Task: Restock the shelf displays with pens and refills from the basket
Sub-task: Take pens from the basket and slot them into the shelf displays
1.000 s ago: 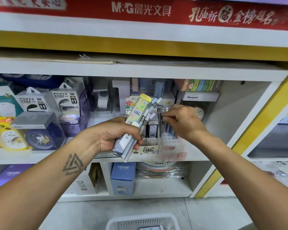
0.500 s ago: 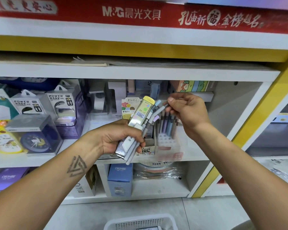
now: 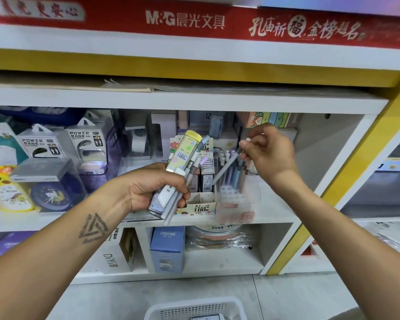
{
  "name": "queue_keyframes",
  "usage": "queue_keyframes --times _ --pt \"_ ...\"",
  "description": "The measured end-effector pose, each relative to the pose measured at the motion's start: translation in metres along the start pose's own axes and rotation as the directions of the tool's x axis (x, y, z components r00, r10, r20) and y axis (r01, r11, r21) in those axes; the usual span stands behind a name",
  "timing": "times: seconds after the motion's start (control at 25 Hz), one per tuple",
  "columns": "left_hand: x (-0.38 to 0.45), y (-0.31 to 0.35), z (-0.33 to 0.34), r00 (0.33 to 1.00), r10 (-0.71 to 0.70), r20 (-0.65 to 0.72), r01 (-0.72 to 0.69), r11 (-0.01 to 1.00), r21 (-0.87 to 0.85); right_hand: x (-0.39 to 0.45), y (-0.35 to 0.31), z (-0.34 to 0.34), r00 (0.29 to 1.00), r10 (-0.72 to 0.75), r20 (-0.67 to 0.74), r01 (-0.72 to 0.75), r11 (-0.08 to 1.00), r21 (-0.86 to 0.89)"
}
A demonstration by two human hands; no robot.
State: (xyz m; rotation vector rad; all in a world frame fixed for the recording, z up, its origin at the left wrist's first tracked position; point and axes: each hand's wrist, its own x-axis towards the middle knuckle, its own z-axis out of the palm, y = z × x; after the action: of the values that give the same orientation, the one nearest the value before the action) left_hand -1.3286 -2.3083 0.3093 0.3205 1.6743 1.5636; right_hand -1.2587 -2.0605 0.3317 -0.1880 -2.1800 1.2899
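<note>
1. Two hands busy: left hand [image 3: 148,188] clamped on bundle of pens and refill boxes [image 3: 183,172].
2. Right hand [image 3: 269,151] pinching grey pen [image 3: 226,166], tilted, just above pen holder [image 3: 237,199] below it.
3. Basket [image 3: 194,309] well below both.

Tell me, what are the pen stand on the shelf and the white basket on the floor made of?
The pen stand looks like clear, glossy plastic: you can see the shelf and the pens' lower ends through its walls. The basket looks like white, matte plastic, since its rim is smooth and moulded and its walls have a grid of tiny holes.
</note>
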Motion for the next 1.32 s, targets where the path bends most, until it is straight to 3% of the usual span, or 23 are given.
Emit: queue_keyframes --times 0.08,0.16,0.36,0.72,0.88,0.96,1.0,1.08,1.2,1.32 --pt "0.0 0.0 0.001 1.0 0.004 0.004 -0.004 1.0 0.0 0.005 0.001 -0.005 0.992 -0.032 -0.122 0.037 0.999 0.035" --pt "0.0 0.001 0.002 1.0 0.009 0.003 -0.009 1.0 0.005 0.009 0.005 -0.01 0.984 -0.098 -0.149 0.088 0.994 -0.071" --pt "0.002 0.001 0.007 1.0 0.001 0.015 -0.001 1.0 0.007 -0.005 0.019 0.006 0.981 -0.152 0.123 0.189 0.9 -0.394" --pt "0.005 -0.001 0.008 0.998 0.005 0.055 -0.005 1.0 0.003 -0.005 0.025 0.012 0.956 -0.179 0.233 0.262 0.878 -0.401" --pt "0.005 -0.001 0.01 0.995 0.013 0.102 -0.013 1.0 -0.005 -0.003 0.023 0.016 0.917 -0.213 0.338 0.375 0.75 -0.545" --pt "0.006 -0.002 0.011 0.993 0.017 0.115 -0.016 1.0 -0.005 -0.004 0.015 0.02 0.966 -0.116 0.229 0.196 0.91 -0.366" --pt "0.006 -0.002 0.012 0.992 0.021 0.121 -0.021 1.0 -0.001 -0.004 0.011 0.02 0.979 -0.003 0.204 0.03 0.992 -0.126" --pt "0.007 -0.003 0.014 0.989 0.026 0.142 -0.029 0.999 0.017 -0.003 0.004 0.021 0.949 0.155 0.275 -0.233 0.931 0.28" --pt "0.008 -0.004 0.018 0.984 0.021 0.177 -0.027 0.999 0.035 -0.004 0.0 0.021 0.934 0.182 0.309 -0.301 0.865 0.402" --pt "0.009 -0.004 0.018 0.983 0.01 0.181 -0.017 0.999 0.037 0.0 -0.002 0.015 0.953 0.236 0.192 -0.302 0.799 0.52"
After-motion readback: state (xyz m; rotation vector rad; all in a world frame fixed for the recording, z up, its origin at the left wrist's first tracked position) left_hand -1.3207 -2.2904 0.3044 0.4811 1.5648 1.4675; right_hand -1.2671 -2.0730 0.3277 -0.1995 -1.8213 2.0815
